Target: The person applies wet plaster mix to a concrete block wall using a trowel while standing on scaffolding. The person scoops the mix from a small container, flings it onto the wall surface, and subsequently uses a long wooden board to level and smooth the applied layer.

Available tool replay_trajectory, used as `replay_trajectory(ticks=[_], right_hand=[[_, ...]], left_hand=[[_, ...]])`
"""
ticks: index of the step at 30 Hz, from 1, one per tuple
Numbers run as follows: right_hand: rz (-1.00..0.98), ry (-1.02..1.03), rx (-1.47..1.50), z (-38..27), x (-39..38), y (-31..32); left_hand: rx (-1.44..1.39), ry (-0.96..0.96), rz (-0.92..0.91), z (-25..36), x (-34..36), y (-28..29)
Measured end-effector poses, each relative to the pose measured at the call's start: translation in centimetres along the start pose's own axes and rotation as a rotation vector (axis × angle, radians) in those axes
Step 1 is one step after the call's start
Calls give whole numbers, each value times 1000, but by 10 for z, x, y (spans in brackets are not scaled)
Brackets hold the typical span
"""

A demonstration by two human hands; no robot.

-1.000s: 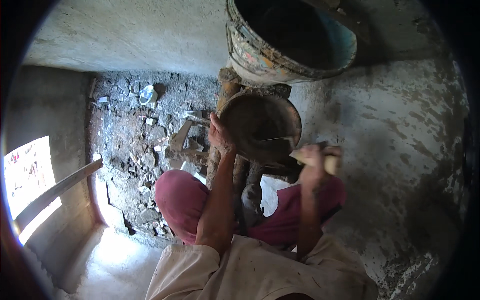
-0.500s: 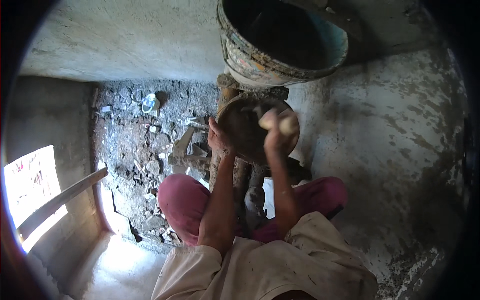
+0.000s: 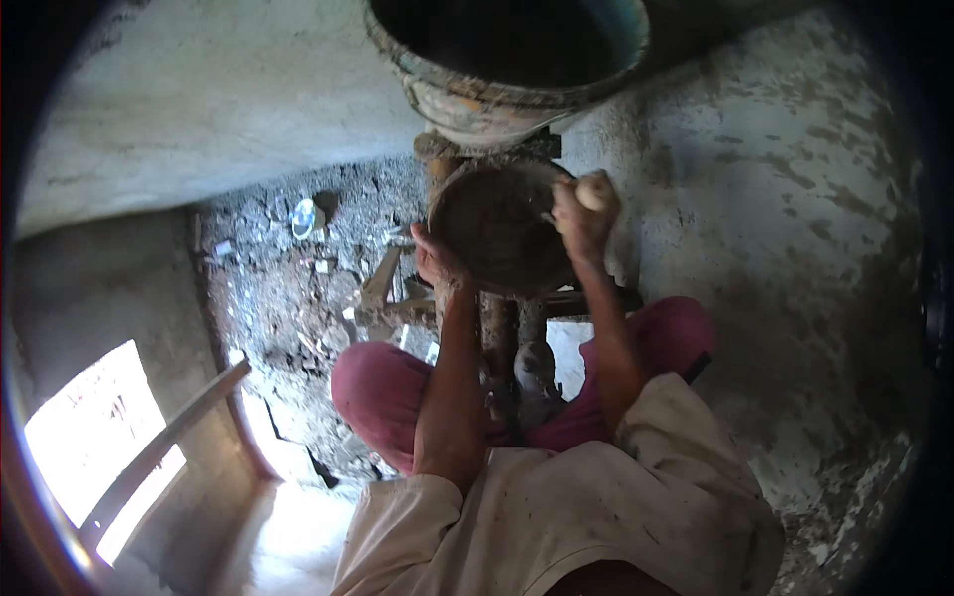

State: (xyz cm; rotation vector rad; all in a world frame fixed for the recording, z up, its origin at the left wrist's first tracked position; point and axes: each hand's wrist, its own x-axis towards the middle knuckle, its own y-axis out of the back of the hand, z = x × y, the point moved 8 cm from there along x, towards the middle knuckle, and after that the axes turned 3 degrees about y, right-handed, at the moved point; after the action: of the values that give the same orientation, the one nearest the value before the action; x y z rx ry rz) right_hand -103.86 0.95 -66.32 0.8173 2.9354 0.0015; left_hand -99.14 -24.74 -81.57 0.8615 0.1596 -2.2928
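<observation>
In front of me, a round, mud-caked basin [image 3: 492,283] holds dark wet mortar [image 3: 497,223]. My left hand [image 3: 437,260] grips the basin's left rim, and its fingers are partly hidden against the side. Over the right rim, my right hand [image 3: 584,221] is closed around the pale, rounded handle of a trowel [image 3: 595,191]. Only a small bit of the trowel's metal shows, by the mortar's right edge. Just beyond the basin stands a large bucket [image 3: 467,111], crusted with dried mortar and dark inside.
Wooden poles [image 3: 499,338] run beneath the basin and between my knees. Far below on the left lies rubble-strewn ground [image 3: 268,288] with a small pail [image 3: 305,219]. A plank [image 3: 164,452] crosses a bright window opening. A damp, stained plaster wall [image 3: 755,228] rises on the right.
My right hand has moved from over the mortar to the basin's right rim, carrying the trowel. My left hand stays on the left rim. The view has shifted and tilted slightly.
</observation>
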Motion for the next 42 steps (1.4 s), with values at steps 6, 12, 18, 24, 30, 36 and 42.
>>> replay_trajectory(ticks=[6,12,18,24,30,36,42], right_hand=[[116,201,-225,-54,8,-38],[92,466,-232,8,-65,6],[15,227,141,-63,-45,46],[44,-96,64,27,-4,-28],[18,186,100,-32,-2,-50],[-683,471,-165,-10,-74,-76],[-352,155,346,-89,-20,-4]], left_hand=[[137,-44,111,9,5,15],[148,-171,173,25,7,-2],[0,-58,117,14,4,10],[-51,-39,105,2,8,5],[83,-19,76,17,4,10],[37,-33,120,11,15,0],[25,-52,114,4,3,14]])
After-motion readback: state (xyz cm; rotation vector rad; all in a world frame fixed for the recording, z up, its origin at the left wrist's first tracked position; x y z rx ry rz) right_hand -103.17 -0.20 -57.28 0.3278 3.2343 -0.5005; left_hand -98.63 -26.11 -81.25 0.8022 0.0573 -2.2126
